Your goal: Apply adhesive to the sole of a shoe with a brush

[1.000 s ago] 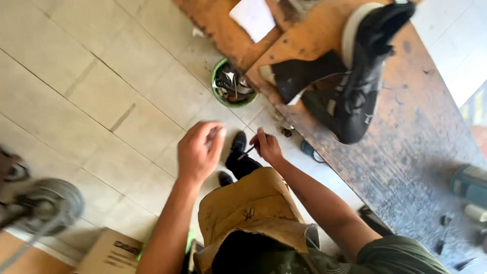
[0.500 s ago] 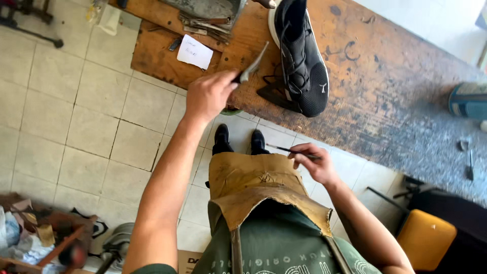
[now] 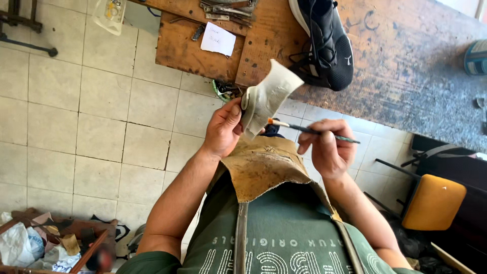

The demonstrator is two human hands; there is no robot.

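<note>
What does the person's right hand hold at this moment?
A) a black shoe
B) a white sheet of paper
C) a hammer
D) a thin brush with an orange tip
D: the right hand grips a thin brush whose orange tip points at the pale shoe sole held in the left hand; the black shoe lies on the wooden workbench.

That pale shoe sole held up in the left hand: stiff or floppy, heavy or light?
The pale sole probably flexes a little: it curves gently above the left hand. Likely light, since fingers at one end hold it up. Its textured face looks grippy.
</note>
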